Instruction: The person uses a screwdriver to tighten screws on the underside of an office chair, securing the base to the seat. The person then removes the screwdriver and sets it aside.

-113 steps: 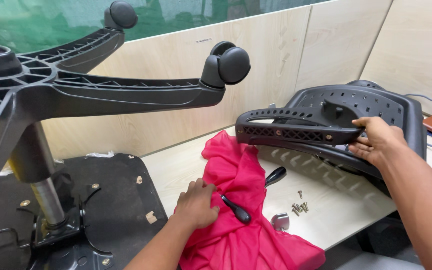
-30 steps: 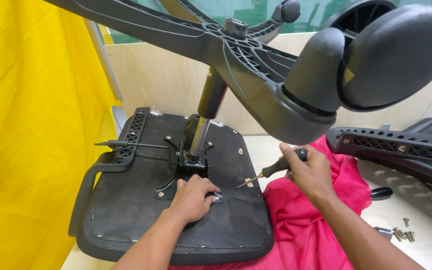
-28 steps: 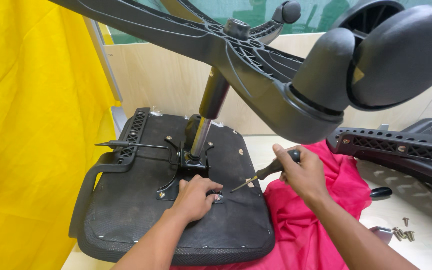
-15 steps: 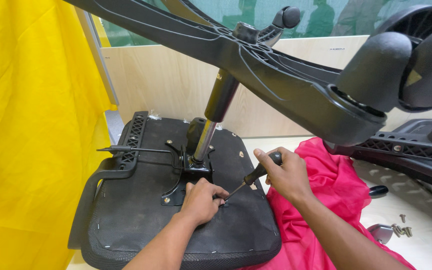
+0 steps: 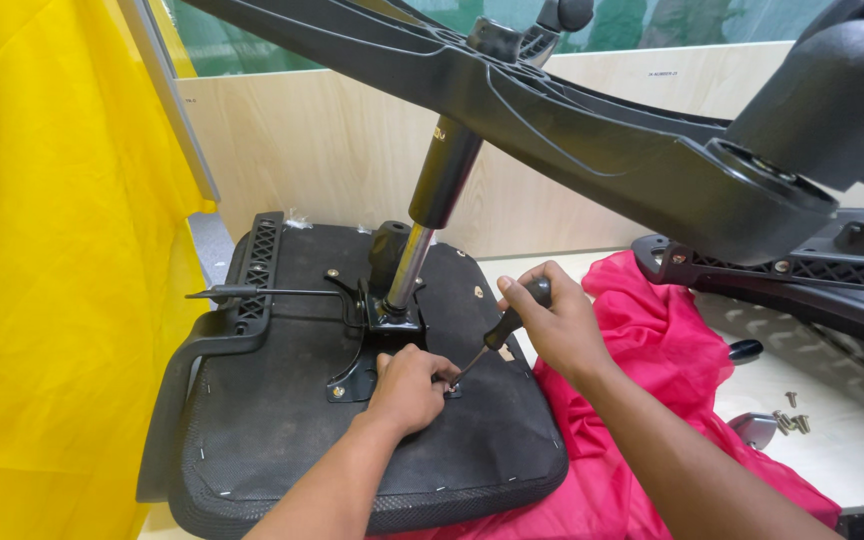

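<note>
A: Far left?
B: Yellow cloth (image 5: 42, 270) hanging down that whole side. Next, the upturned black chair seat (image 5: 282, 420), armrest (image 5: 202, 360) on its left edge, lever rod (image 5: 272, 293) sticking out.
A: Middle?
B: Gas cylinder (image 5: 432, 215) rises from the metal mounting plate (image 5: 372, 350) on the seat's underside, up to the star base (image 5: 572, 120) overhead.
A: Hands?
B: Left hand (image 5: 407, 385) lies on the seat beside the plate, fingers curled together, fingertips pinching at the screwdriver's tip. Whatever's pinched is hidden.
A: Right?
B: Right hand (image 5: 552, 320) fist-wrapped round the black handle of the screwdriver (image 5: 497, 335), shaft angled down-left to the plate's corner.
A: Further right?
B: Red cloth (image 5: 652, 370) under the seat edge, loose screws (image 5: 792, 420) on the table (image 5: 852, 460), black backrest (image 5: 832, 280) behind.
</note>
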